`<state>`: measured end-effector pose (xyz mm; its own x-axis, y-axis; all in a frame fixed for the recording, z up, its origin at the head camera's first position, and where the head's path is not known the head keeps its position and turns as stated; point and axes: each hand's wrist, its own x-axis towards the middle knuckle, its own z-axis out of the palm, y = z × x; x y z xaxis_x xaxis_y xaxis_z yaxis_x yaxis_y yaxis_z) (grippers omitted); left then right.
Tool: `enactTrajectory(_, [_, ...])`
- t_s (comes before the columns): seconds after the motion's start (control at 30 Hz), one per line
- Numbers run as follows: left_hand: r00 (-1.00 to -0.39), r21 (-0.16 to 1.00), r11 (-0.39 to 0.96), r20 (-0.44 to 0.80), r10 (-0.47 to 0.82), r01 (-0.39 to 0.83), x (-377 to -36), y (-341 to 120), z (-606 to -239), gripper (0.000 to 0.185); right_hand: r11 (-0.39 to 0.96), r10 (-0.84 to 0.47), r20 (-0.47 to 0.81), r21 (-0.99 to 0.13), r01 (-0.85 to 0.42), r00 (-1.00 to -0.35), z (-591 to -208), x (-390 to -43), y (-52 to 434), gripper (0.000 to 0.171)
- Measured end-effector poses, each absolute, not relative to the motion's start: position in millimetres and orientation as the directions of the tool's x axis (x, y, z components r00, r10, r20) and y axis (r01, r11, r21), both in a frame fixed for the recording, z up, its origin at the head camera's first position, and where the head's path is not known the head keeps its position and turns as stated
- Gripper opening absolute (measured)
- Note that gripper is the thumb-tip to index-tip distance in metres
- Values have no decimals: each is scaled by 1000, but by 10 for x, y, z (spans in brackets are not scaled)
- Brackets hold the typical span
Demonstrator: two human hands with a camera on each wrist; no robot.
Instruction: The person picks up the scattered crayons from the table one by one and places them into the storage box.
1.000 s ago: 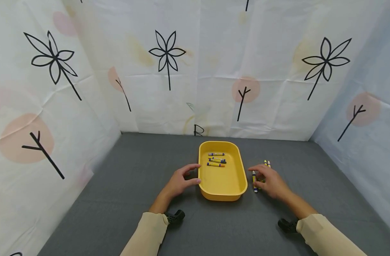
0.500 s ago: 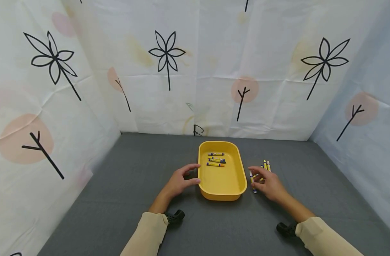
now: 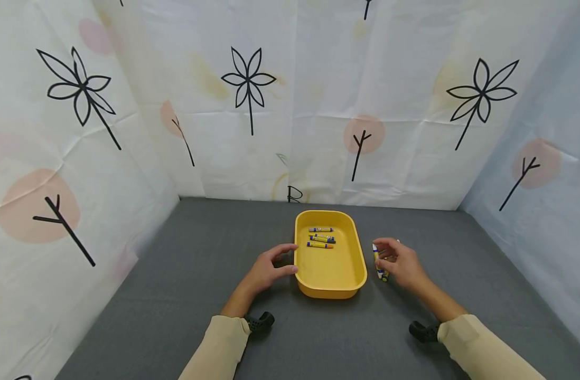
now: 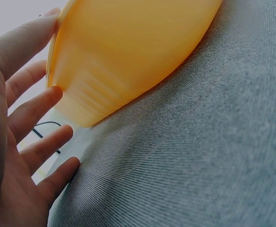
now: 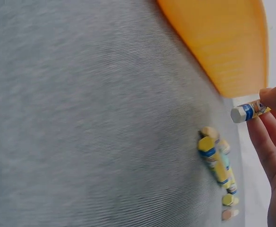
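A smooth, oval yellow plastic tray [image 3: 330, 279] sits on a grey woven cloth table [image 3: 185, 295]. Four paper-wrapped crayons [image 3: 321, 237] lie inside it at the far end. The left hand [image 3: 266, 269] rests against the tray's left wall, fingers relaxed and spread. The right hand [image 3: 400, 262], just right of the tray, pinches one crayon [image 5: 249, 111] between thumb and fingertips, lifted above a small cluster of loose crayons [image 5: 218, 163] on the cloth; their count is unclear.

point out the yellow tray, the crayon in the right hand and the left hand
yellow tray [image 3: 335, 289] head view, bare front wall
crayon [image 5: 245, 112] right wrist view, its white and blue end
left hand [image 3: 265, 270] head view, back of the hand
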<state>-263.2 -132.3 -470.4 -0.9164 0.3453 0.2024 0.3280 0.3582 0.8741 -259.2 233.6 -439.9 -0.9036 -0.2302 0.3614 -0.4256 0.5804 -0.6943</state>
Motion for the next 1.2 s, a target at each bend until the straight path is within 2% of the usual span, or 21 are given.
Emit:
enactTrajectory(0.3, [-918, 886, 339, 198, 343, 317, -2627, -1304, -4692, 52, 648, -209, 427, -613, -452, -880, -4185, -2753, 2291, 41])
enactTrajectory(0.6, [-903, 880, 347, 180, 391, 326, -2432, -1296, -4352, 51, 683, -216, 381, -600, -418, -899, -3946, -2916, 2164, 35])
enactTrajectory(0.87, [-915, 884, 338, 202, 349, 324, -2619, -1323, -4684, 52, 691, -276, 359, -570, -444, -892, -3815, -3100, 1987, 29])
enactTrajectory(1.2, [-916, 883, 341, 201, 348, 324, -2612, -1320, -4672, 50, 698, -353, 299, -547, -463, -886, -3703, -3292, 1716, 28])
